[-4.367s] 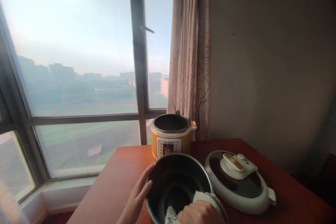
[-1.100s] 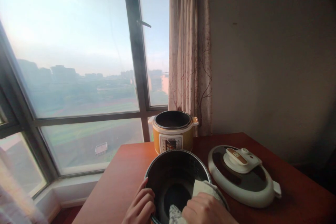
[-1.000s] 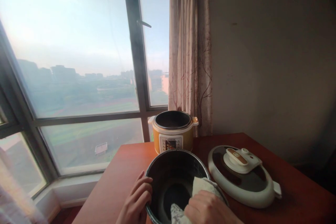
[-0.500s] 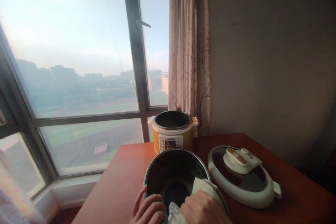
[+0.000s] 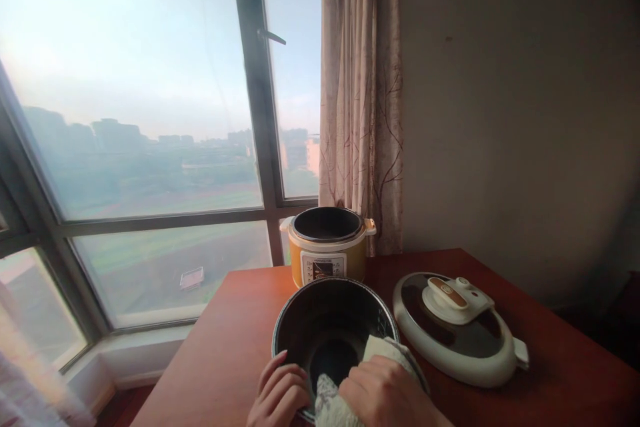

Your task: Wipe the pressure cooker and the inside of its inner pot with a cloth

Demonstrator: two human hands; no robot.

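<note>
A dark cooker inner pot [image 5: 333, 313] is tipped toward me at the near side of the table, its mouth facing up and toward me. My left hand [image 5: 281, 391] is closed over its near-left rim, fingers curling inside. With my right hand [image 5: 383, 387] I grip a pale patterned cloth [image 5: 330, 405], pressed against the pot's near-right rim. Part of the cloth drapes over the edge and the rest bunches below my fist. Just behind the pot stands the yellow pressure cooker body [image 5: 296, 260], uncovered, with a control panel in front.
On the right of the reddish table [image 5: 220, 333] lies the round cooker lid [image 5: 473, 357], handle up. A window [image 5: 165, 220] fills the left side. Behind the cooker hangs a curtain [image 5: 350, 93], beside a plain wall [image 5: 490, 113].
The view has shifted slightly. My right hand and the cloth have moved a little to the left along the rim. The left hand keeps its hold on the pot.
</note>
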